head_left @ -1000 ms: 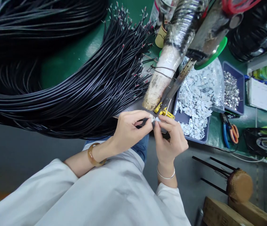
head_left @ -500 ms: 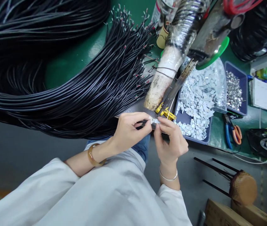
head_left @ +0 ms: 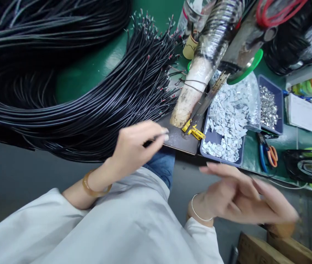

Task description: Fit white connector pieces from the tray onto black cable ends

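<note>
the left hand (head_left: 136,146) pinches a dark piece (head_left: 155,138), the right hand (head_left: 235,200) hangs open, and the tray (head_left: 214,138) sits near, likely for easy reach.

Single head view, from head height above the wearer's own chest, faces forward and steeply down. Close enough to take in the left fingers (head_left: 157,143), the right fingers (head_left: 226,171) and both forearms. White top (head_left: 134,223) fills the bottom, nearer the lens than the fingers. Worktop (head_left: 83,79) spans the area beyond the fingers, its near edge slanting lower to the right. Floor (head_left: 182,176) shows between left and right fingers.
</note>
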`<action>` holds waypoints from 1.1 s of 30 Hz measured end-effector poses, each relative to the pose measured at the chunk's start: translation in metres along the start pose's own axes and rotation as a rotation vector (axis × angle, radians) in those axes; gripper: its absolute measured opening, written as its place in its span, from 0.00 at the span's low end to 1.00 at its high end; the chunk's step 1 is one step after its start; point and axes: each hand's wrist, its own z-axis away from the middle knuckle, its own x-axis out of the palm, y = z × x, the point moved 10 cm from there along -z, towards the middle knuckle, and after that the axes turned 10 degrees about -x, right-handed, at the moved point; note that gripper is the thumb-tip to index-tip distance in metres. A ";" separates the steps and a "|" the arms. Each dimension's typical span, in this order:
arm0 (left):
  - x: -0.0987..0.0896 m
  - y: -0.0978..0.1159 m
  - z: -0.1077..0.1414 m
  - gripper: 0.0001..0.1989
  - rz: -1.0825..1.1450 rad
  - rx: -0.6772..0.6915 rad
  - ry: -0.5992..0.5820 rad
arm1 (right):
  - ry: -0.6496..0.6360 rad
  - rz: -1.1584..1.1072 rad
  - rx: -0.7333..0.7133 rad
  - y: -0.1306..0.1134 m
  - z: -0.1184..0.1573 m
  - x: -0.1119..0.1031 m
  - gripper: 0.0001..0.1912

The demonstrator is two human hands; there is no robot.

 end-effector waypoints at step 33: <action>-0.069 -0.047 0.012 0.05 0.246 -0.482 0.128 | -0.604 0.804 0.144 0.153 -0.030 0.038 0.07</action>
